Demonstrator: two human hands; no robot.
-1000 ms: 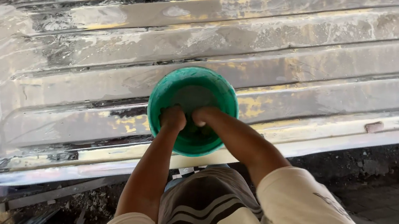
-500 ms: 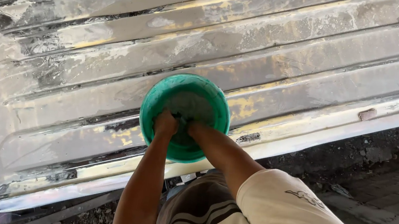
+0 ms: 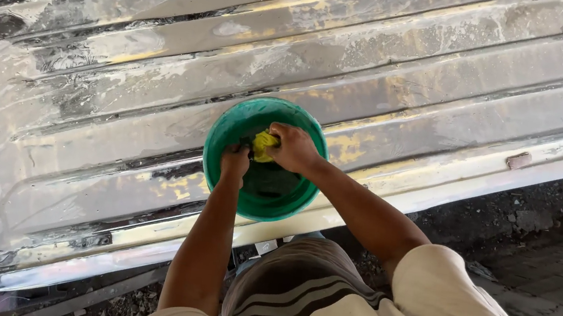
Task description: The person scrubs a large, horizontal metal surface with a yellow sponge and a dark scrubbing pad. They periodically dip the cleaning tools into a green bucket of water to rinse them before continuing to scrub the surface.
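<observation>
A round green bucket (image 3: 227, 134) with dark water stands in front of me, seen from above. Both my hands are inside its mouth. My right hand (image 3: 294, 148) is closed around a yellow cloth (image 3: 265, 143) held over the water. My left hand (image 3: 234, 160) is curled shut beside it, and seems to grip a dark end of the same cloth, though that part is hard to make out. My forearms reach down from my striped shirt (image 3: 321, 304).
Behind the bucket rises a ribbed, scraped metal vehicle panel (image 3: 392, 57) with yellow patches and a pale lower rail (image 3: 476, 187). Dark paved ground (image 3: 557, 281) lies at the lower right, and rubble shows under the panel.
Both hands came up out of the bucket's water a little and the yellow cloth now shows in my right hand. The view shifted slightly.
</observation>
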